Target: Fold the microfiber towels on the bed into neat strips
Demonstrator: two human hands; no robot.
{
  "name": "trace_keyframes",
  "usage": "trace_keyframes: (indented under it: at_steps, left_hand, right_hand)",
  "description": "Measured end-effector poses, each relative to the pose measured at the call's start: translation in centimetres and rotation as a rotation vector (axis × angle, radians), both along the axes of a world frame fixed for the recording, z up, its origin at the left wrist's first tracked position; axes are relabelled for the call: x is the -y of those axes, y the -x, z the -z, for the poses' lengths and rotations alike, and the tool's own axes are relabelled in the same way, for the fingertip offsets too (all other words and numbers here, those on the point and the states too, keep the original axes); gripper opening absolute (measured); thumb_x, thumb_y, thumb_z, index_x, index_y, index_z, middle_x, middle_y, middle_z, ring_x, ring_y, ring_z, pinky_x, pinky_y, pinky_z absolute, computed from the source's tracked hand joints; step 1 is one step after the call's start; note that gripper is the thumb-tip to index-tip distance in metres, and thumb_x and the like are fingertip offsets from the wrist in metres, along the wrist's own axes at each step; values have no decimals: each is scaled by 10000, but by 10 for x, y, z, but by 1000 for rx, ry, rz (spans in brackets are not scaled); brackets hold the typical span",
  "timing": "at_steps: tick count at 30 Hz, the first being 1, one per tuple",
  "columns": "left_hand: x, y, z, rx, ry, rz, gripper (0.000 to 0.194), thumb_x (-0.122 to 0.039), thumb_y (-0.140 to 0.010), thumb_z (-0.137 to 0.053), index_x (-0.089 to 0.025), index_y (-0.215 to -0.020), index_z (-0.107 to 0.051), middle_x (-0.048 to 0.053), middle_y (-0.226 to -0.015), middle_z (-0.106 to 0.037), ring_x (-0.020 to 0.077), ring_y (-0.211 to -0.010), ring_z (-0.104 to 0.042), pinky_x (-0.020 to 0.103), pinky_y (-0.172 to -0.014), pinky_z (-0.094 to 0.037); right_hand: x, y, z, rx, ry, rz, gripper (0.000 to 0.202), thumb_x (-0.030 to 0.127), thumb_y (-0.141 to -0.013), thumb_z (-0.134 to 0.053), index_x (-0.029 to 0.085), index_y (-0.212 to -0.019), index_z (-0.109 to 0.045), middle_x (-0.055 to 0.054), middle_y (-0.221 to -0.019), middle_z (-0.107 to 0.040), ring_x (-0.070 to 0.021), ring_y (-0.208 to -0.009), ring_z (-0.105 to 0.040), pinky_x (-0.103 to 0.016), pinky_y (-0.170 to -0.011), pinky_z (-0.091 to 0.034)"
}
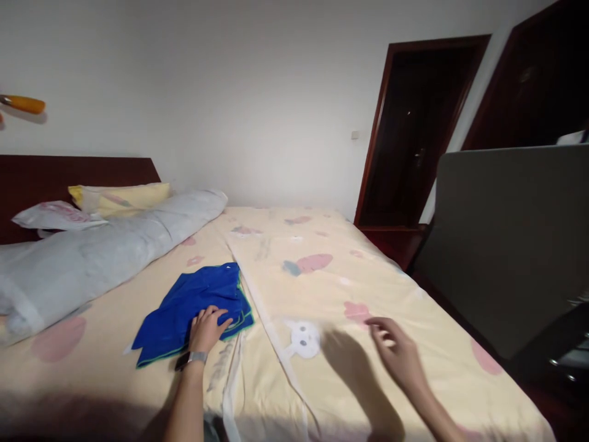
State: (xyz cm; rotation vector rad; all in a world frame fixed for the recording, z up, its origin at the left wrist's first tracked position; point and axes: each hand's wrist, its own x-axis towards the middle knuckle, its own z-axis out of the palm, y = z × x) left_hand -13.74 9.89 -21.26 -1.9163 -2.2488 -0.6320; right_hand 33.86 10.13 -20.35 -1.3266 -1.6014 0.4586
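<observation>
A blue folded cloth (184, 301) with thin green edging lies on the bed, its layers showing at the right side and a small white tag-like spot at its left corner. My left hand (209, 328), with a watch on its wrist, rests palm-down on the cloth's near right part, thumb and fingers apart. Over the bedsheet to the right hovers my right hand (391, 344), its fingers loosely curled with a gap between thumb and fingers. I see nothing in it, and its shadow falls to its left on the sheet.
A cream patterned bedsheet (285, 294) covers the bed. On the left lie a rolled grey quilt (119, 252), a yellow pillow (133, 199) and a white plastic bag (55, 216). A dark flat panel (501, 245) stands beyond the bed's right edge, with a dark door (396, 135) behind.
</observation>
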Motion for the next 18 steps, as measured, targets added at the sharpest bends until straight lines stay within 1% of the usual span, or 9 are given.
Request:
trace_keyframes:
  at_steps: [2, 4, 6, 8, 12, 14, 15, 17, 18]
  left_hand:
    - [-6, -2, 4, 21, -1, -15, 248, -370, -879, -594, -251, -1025, -755, 69, -1067, -683, 283, -999, -600, 362, -840, -415]
    - [-11, 0, 7, 53, 4, -26, 208, -340, -873, -606, -260, -969, -772, 54, -1036, -700, 268, -968, -620, 345, -817, -424]
    - [-15, 3, 9, 90, 9, -34, 213, -344, -887, -587, -253, -947, -770, 41, -1038, -716, 243, -952, -642, 314, -800, -438]
    - [-18, 5, 9, 122, 10, -57, 230, -347, -900, -561, -231, -925, -758, 40, -1032, -727, 223, -930, -659, 289, -778, -452]
    - [-23, -1, -1, 136, -33, -102, 210, -303, -888, -524, -191, -875, -701, 74, -957, -719, 240, -905, -654, 309, -783, -471]
    - [-18, -21, -13, 132, -71, -66, 209, -294, -896, -488, -184, -897, -665, 81, -928, -697, 235, -914, -645, 313, -813, -480]
    - [-13, -38, -19, 134, -86, -20, 205, -293, -901, -472, -188, -900, -648, 75, -915, -686, 223, -904, -645, 305, -815, -487]
    - [5, -88, -27, 155, -93, 120, 174, -287, -903, -461, -220, -870, -618, 49, -895, -668, 193, -854, -652, 280, -783, -505]
    - [17, -119, -27, 193, -79, 251, 157, -261, -900, -455, -236, -855, -603, 46, -889, -661, 190, -828, -656, 287, -760, -514]
  right_hand:
    - [-15, 47, 17, 63, 43, -87, 288, 436, -905, -448, 229, -943, -644, -103, -975, -674, -243, -769, -623, -368, -670, -523]
    - [-21, 76, 33, 134, 75, -124, 289, 395, -908, -432, 218, -932, -660, -84, -933, -689, -237, -782, -625, -355, -710, -504]
    - [-22, 87, 44, 169, 96, -138, 291, 379, -909, -433, 215, -925, -673, -77, -929, -697, -243, -825, -628, -347, -740, -482]
    - [-24, 89, 50, 141, 127, -139, 299, 384, -908, -437, 212, -926, -682, -75, -930, -703, -244, -829, -629, -335, -730, -469]
    - [-28, 95, 51, 12, 176, -168, 303, 408, -884, -486, 197, -938, -697, -78, -929, -708, -238, -791, -626, -324, -704, -448]
    - [-25, 105, 47, -118, 221, -212, 313, 435, -854, -538, 176, -901, -707, -83, -862, -705, -236, -765, -623, -319, -695, -443]
    - [-21, 111, 43, -217, 279, -252, 332, 460, -835, -568, 160, -865, -707, -86, -803, -697, -228, -732, -619, -311, -675, -441]
    - [-10, 122, 34, -468, 483, -389, 402, 531, -807, -606, 139, -818, -697, -84, -720, -674, -203, -660, -605, -285, -606, -433]
    - [-3, 126, 29, -597, 594, -477, 446, 574, -808, -601, 137, -822, -690, -81, -713, -668, -190, -641, -601, -271, -578, -429]
